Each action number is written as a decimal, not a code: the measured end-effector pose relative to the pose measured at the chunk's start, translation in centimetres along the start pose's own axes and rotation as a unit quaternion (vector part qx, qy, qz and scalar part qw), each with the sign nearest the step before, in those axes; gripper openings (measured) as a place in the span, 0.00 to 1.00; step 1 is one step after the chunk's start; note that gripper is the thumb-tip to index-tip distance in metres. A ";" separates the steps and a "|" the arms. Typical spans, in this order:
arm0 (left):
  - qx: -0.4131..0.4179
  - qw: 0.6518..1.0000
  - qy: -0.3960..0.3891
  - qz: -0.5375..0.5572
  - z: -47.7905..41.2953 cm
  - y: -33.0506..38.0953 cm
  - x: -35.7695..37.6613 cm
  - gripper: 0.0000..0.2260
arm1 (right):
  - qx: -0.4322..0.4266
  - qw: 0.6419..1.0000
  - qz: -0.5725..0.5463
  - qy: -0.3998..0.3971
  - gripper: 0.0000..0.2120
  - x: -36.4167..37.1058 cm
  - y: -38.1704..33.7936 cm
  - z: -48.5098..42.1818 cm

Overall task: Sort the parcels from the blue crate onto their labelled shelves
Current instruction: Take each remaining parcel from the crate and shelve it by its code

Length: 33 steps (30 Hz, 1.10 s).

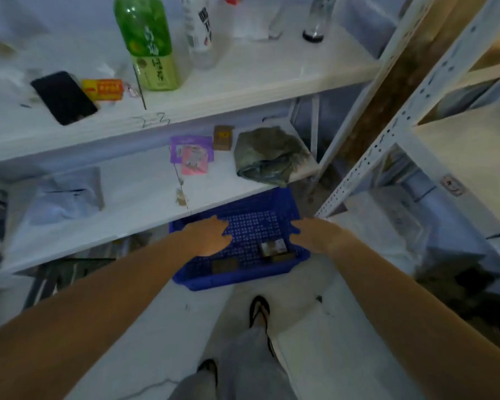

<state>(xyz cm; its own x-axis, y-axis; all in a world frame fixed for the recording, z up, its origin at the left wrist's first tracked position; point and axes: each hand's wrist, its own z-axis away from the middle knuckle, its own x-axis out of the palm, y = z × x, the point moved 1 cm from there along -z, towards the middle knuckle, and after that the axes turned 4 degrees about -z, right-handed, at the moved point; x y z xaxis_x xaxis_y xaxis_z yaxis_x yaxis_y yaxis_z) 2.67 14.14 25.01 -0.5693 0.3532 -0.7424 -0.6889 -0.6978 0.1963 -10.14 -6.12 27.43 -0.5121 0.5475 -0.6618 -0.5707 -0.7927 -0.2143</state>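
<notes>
Head view: blue crate [237, 280] on floor, back end under low shelf [133, 197]. Small brown parcels [273, 248] inside, near front. Left hand [211, 236] flat, fingers spread, over crate. Right hand [315, 235] loose over right rim, holding nothing.

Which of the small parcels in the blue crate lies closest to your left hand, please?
The flat brown parcel lying alone near the blue crate's front wall, just below the left hand; the other two sit together beside the right hand.

Blue crate [228, 280] partly under shelf [145, 203]
</notes>
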 end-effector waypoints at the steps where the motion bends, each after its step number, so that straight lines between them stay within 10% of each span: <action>1: 0.002 1.000 -0.017 -0.005 -1.7 0.6 0.4 0.26 | 0.002 1.000 -0.011 -0.013 0.23 0.2 1.1 -1.4; 19: 0.029 0.985 -0.148 -0.082 -38.1 -0.5 18.6 0.27 | 0.123 0.977 -0.166 -0.050 0.17 18.8 15.0 -34.0; 24: 0.000 0.980 -0.191 0.059 -50.0 1.4 27.6 0.28 | 0.119 0.981 -0.144 -0.048 0.18 22.9 18.8 -45.6; 33: -0.259 0.779 -0.260 0.508 -55.8 7.7 38.2 0.16 | 0.225 0.971 -0.032 -0.077 0.21 29.4 21.7 -53.1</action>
<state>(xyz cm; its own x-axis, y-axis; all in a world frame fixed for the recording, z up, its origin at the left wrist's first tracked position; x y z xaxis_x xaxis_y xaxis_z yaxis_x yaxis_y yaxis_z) 0.64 -12.50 -37.61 -0.9006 -0.4344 0.0136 0.4324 -0.8924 0.1290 -3.54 -21.45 -34.81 -0.5360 0.6527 -0.5354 -0.8097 -0.5769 0.1075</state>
